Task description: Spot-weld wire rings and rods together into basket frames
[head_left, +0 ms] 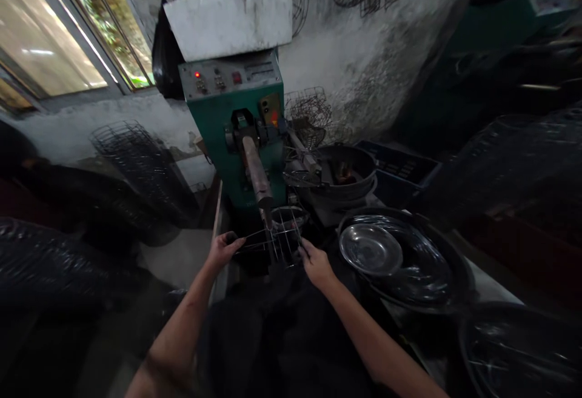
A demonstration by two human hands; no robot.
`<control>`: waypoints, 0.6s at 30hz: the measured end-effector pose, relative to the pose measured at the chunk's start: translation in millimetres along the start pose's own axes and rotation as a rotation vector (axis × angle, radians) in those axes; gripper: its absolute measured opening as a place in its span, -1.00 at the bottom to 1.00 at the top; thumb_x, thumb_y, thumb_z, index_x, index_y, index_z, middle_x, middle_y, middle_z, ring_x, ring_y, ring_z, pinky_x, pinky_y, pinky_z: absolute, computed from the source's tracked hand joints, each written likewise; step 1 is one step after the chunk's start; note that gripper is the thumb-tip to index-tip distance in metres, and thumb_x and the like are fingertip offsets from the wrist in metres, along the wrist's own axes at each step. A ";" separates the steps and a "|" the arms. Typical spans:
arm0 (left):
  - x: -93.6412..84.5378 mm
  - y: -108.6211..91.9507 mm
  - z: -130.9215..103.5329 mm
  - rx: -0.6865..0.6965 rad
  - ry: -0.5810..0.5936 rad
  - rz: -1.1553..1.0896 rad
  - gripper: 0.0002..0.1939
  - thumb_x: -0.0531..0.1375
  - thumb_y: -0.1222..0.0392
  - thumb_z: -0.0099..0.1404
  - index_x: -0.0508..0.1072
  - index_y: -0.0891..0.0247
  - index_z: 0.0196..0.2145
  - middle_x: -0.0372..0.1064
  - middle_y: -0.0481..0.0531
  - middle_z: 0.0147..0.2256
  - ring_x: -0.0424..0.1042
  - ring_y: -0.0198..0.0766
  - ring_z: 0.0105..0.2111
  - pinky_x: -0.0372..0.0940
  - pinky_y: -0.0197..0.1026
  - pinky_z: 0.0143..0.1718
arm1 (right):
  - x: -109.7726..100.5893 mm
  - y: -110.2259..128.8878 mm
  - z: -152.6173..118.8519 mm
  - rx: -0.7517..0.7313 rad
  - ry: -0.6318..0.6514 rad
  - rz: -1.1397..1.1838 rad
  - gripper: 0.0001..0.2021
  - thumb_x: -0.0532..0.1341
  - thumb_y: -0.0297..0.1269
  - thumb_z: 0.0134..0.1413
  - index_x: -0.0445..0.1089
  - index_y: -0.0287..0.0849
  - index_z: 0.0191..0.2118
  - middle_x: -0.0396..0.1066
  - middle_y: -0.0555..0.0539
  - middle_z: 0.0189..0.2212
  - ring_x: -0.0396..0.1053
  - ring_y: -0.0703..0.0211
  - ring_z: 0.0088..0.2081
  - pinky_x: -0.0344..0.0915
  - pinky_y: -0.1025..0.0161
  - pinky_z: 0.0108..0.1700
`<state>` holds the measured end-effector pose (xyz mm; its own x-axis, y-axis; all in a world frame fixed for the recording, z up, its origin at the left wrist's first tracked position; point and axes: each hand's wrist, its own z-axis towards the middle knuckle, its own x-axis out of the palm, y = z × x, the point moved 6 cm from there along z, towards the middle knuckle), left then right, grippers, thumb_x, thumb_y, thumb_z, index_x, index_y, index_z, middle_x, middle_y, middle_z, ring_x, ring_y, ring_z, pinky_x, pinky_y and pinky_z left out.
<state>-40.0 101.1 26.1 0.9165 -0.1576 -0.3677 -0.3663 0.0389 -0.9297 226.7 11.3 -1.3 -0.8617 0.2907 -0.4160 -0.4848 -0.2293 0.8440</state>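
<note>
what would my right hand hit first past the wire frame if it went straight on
Beyond the wire frame, your right hand would probably meet the thick rod jutting from the green machine, though depth is hard to judge.

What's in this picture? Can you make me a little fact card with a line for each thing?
left hand: holds a wire frame
right hand: holds its other side
machine: green, behind the hands
red light: glowing on the machine's panel
white block: on top of the machine
shiny dish: round, right of the hands
window: upper left
</note>
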 end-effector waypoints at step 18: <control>-10.0 0.0 21.6 0.031 0.228 0.168 -0.59 0.21 -0.15 0.00 0.24 0.26 -0.62 0.05 -0.17 -0.66 0.04 -0.42 -0.59 -0.02 -0.34 -0.57 | 8.7 -14.6 -2.1 0.019 0.110 -0.011 -0.58 0.05 -0.23 0.15 0.36 -0.20 0.10 0.48 -0.16 -0.07 0.42 0.00 -0.02 0.35 0.06 0.06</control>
<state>-45.7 124.0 29.3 0.7824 -0.3639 -0.5054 -0.5017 0.1125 -0.8577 226.0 15.2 -17.9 -0.8680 0.1892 -0.4590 -0.4923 -0.2089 0.8450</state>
